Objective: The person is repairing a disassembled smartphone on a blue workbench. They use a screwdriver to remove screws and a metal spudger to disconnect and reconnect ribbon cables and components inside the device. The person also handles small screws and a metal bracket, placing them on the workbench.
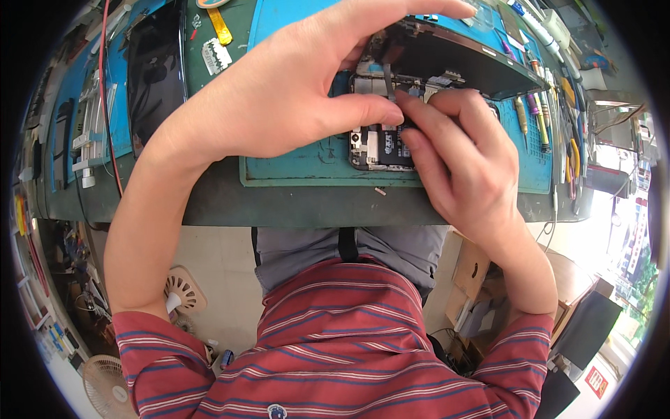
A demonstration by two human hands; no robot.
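Note:
An opened smartphone (363, 149) lies on the blue work mat, its inner parts and black battery (395, 148) facing up. The dark screen panel (481, 64) is raised at a slant along the phone's far side, and a thin flex cable (388, 79) runs down from it. My left hand (293, 87) reaches around the panel, fingers behind its upper edge, thumb low over the phone's inside. My right hand (469, 150) bends over the phone from the right. Its index fingertip is by the cable and its thumb by the battery; anything between these fingers is hidden.
A loose black screen (155, 77) lies to the left, near a razor blade (216, 56) and a yellow strip (220, 26). Several screwdrivers (539, 115) and pens line the mat's right side. A red cable (103, 91) crosses the left. The bench's front edge (314, 209) is close to my body.

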